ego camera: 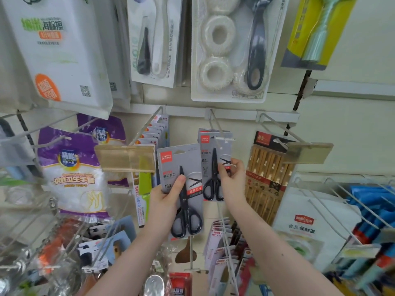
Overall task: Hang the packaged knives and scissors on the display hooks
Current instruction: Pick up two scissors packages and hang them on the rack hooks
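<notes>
My left hand point(168, 197) grips a grey card with black scissors point(181, 189), held upright in front of the display, its thumb across the card's face. Just to the right, my right hand point(232, 178) pinches the right edge of a second scissors pack point(210, 167). That pack's top sits at the tip of a wire display hook point(215, 124), with another like pack behind it. On the hook to the left hang packaged knives point(143, 189) with green handles, behind a clear price-tag holder point(126, 158).
Packs of wooden chopsticks point(267, 180) hang to the right, purple bags of disposable gloves point(74, 174) to the left. Brushes and sponges hang on the row above. Wire hooks with more packaged goods jut out below and on both sides.
</notes>
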